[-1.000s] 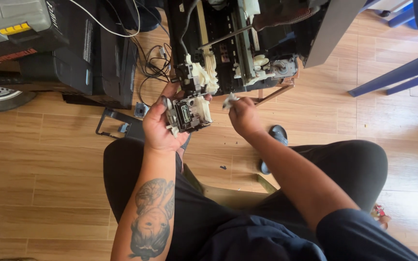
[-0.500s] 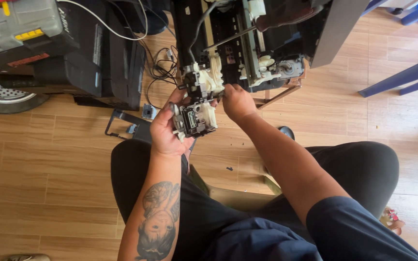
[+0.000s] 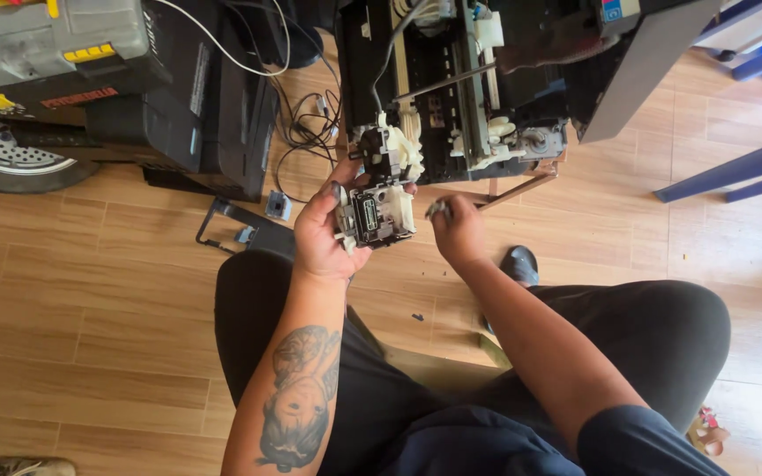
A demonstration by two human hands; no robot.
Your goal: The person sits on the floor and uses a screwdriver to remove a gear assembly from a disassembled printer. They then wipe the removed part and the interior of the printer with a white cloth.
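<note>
**Right hand came back from the machine, part stayed in the left hand**

Now the small printer part (image 3: 376, 214), a black and white block with a dark square face, sat in the left hand (image 3: 328, 231), whose fingers were wrapped around its left side and held it firmly in front of the knees. It was in nearly the same place as half a second before, just below the front edge of the opened printer (image 3: 460, 97).

What changed was the right hand (image 3: 456, 231). Half a second ago it reached up to the white mechanism at the edge of the printer, at 12 o'clock from the part. At this moment it was lower, at 3 o'clock from the part and just beside it, with the fingertips pinched on something small and grey (image 3: 437, 209); what this small piece was I could not tell. My judgement is that the work moved from the machine back to the part in hand.

Further out, tangled cables (image 3: 306, 132) lay on the wooden floor (image 3: 90, 291) at 11 o'clock, next to a black box-shaped device (image 3: 213, 115). A grey and yellow case (image 3: 55, 40) stood at 10 o'clock, and blue chair legs (image 3: 734, 167) at 2 o'clock.
</note>
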